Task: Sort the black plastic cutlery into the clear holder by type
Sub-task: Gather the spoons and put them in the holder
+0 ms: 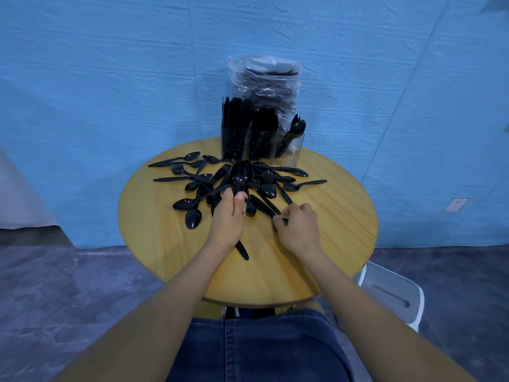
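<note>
While the left hand (230,216) keeps a nested stack of black plastic spoons (241,174) upright, bowls up and facing the wearer, the handles run down through the closed palm and poke out below the wrist — a grip that looks meant to gather several of one type before carrying them over together. The right hand (298,226) has its fingertips pinched shut on the handle end of another black plastic piece (268,209) lying flat on the round wooden table (330,230); its head is buried in the pile, so whether it is a spoon or a knife I cannot tell. The loose heap of black plastic cutlery (220,179) lies just beyond both hands, spread out toward the far rim. Behind it stands the clear three-compartment plastic holder (261,144), the left and middle sections packed dark, the right one holding only a few forks. A clear plastic bag of more cutlery (265,81) rises behind the holder.
</note>
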`<state>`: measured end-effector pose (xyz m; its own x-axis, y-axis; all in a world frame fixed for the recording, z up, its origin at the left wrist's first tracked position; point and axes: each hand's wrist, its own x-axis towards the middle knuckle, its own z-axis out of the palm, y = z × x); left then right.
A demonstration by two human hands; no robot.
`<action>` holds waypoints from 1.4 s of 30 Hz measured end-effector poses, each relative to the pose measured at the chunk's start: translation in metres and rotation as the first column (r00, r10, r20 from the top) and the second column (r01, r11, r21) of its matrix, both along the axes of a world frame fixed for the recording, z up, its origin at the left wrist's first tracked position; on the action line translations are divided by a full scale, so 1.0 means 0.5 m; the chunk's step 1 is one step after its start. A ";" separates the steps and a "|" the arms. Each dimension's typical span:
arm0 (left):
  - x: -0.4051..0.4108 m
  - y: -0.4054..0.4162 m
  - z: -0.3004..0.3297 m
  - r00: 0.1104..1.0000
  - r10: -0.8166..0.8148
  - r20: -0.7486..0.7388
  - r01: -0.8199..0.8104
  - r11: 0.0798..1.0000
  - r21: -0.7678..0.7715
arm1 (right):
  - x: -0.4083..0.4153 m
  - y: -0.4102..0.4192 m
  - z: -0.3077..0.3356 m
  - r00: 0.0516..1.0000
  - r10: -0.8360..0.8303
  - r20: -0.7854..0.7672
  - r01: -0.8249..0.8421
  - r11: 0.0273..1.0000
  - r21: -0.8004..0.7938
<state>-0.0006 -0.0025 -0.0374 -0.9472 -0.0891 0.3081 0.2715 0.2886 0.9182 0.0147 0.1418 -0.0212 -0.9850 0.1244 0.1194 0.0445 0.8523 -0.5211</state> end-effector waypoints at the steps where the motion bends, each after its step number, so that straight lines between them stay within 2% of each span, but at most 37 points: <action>1: 0.001 0.000 0.001 1.000 0.002 -0.003 -0.002 1.000 -0.002 | 0.001 0.002 0.001 0.999 -0.014 0.036 0.013 0.999 0.031; 5: 0.002 -0.001 0.002 1.000 0.004 -0.003 -0.004 1.000 -0.007 | -0.003 0.010 0.007 0.994 -0.029 0.101 0.018 0.994 0.108; 7: 0.001 -0.001 0.002 1.000 0.009 0.003 -0.009 1.000 -0.018 | -0.008 0.010 0.009 0.993 -0.003 0.115 -0.005 0.998 0.066; 11: 0.002 0.001 0.004 1.000 0.010 0.014 -0.010 1.000 -0.024 | -0.006 0.018 0.023 1.000 0.001 0.028 0.001 0.997 -0.083; 15: -0.001 -0.001 0.014 0.999 0.010 0.045 -0.010 1.000 0.012 | -0.001 0.046 0.057 0.996 0.035 -0.079 -0.039 0.998 -0.043; 19: -0.006 0.000 0.052 1.000 0.021 -0.009 -0.021 0.996 -0.091 | -0.015 0.075 0.122 0.971 0.162 -0.173 -0.174 0.983 -0.054; 23: -0.019 -0.001 0.102 0.999 0.051 -0.003 -0.050 0.968 -0.245 | -0.027 0.083 0.182 0.920 0.369 -0.134 -0.365 0.929 0.058; 26: -0.022 0.002 0.121 0.996 -0.032 0.082 0.057 0.940 -0.335 | -0.031 0.073 0.215 0.876 0.458 -0.148 -0.458 0.888 0.039; 29: -0.008 0.014 0.135 0.957 -0.191 0.217 0.241 0.942 -0.233 | -0.038 0.056 0.238 0.854 0.467 -0.227 -0.490 0.870 -0.053; 32: 0.006 0.021 0.148 0.914 -0.302 0.270 0.341 0.934 -0.108 | -0.054 0.044 0.238 0.861 0.420 -0.288 -0.475 0.866 -0.157; 36: 0.006 0.024 0.163 0.900 -0.356 0.251 0.379 0.924 -0.046 | -0.074 0.042 0.220 0.884 0.302 -0.356 -0.429 0.828 -0.362; 39: 0.000 0.028 0.166 0.891 -0.375 0.257 0.386 0.922 0.008 | -0.088 0.042 0.207 0.901 0.225 -0.372 -0.379 0.824 -0.420; 42: -0.005 0.035 0.166 0.849 -0.437 0.296 0.409 0.900 0.152 | -0.105 0.042 0.195 0.916 0.138 -0.376 -0.317 0.824 -0.470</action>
